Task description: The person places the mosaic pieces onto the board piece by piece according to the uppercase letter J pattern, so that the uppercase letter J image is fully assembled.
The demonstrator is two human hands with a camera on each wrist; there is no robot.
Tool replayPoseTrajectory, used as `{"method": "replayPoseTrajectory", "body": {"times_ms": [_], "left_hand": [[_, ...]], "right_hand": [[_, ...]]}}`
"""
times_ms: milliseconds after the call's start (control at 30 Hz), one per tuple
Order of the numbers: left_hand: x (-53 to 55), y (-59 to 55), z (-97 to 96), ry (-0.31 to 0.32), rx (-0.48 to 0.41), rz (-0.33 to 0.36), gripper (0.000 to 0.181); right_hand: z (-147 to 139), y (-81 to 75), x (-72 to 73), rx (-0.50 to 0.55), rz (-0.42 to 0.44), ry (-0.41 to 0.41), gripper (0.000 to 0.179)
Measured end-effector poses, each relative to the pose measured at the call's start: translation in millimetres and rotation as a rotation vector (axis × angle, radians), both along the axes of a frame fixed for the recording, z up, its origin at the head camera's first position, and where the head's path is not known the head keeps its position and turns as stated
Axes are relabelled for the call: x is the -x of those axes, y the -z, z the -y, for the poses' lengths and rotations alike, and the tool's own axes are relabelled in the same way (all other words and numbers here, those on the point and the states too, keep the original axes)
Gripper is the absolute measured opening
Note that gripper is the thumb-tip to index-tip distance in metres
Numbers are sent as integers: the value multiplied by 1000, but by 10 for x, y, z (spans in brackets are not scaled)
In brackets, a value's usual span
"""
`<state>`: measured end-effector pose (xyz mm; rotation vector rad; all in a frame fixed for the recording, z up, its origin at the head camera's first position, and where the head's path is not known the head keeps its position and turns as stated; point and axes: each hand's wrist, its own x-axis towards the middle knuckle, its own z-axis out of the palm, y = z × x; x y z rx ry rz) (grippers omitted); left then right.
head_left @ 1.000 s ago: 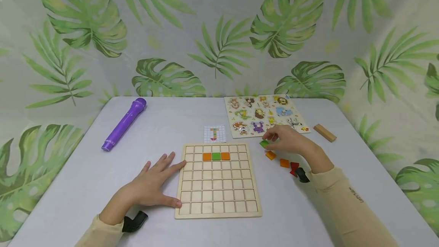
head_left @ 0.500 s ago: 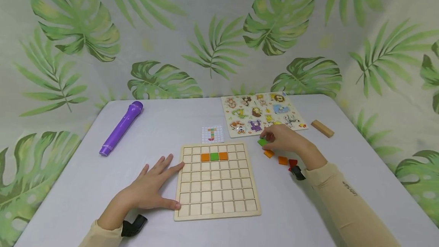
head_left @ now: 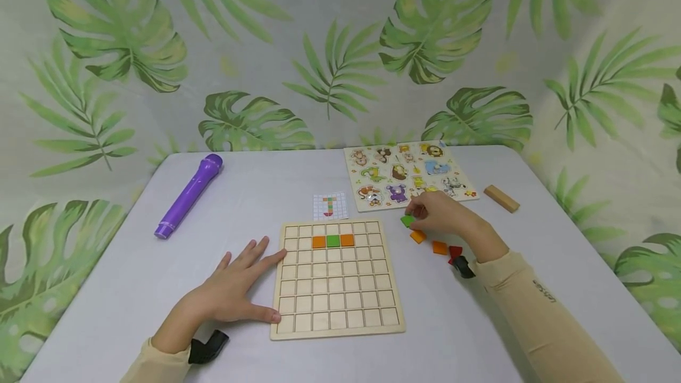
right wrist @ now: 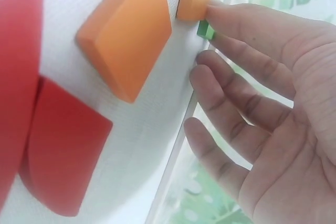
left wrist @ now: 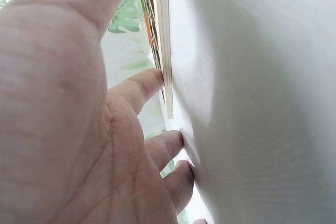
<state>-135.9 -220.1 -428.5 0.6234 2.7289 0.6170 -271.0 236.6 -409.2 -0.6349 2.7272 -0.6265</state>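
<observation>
A wooden grid board (head_left: 337,333) lies mid-table. In one of its upper rows sit a green tile (head_left: 333,241) between two orange tiles, one on its left (head_left: 318,242) and one on its right (head_left: 347,240). My left hand (head_left: 229,291) is spread at the board's left side, thumb and index finger on its edge, other fingers on the cloth. Right of the board, my right hand (head_left: 438,214) pinches a loose green tile (right wrist: 206,30) between thumb and index finger, its other fingers loosely bent. Loose orange tiles (right wrist: 126,35) and red pieces (right wrist: 68,145) lie near that hand.
A small pattern card (head_left: 330,206) lies behind the board. Farther back is an animal peg puzzle (head_left: 383,181), its front edge close to my right hand. A wooden block (head_left: 502,198) lies to the right. On the left lies a purple toy microphone (head_left: 188,197).
The head view has shifted slightly. Both hands stay where they were, the left at the board and the right at the green tile.
</observation>
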Motion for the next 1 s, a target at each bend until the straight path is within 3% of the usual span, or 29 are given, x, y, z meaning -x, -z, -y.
{"method": "replayPoseTrajectory", "body": {"times_ms": [333,667,1000], "left_hand": [[11,21,14,4,3,-12,119],[6,18,14,1,2,-12,119],[6,20,11,-1,8,-14,120]], "right_hand": [[-46,-8,-56,18,10,-10,27],[-67,-60,-133,57,111,-17,18],[-105,-91,-154,44,176,-25,20]]}}
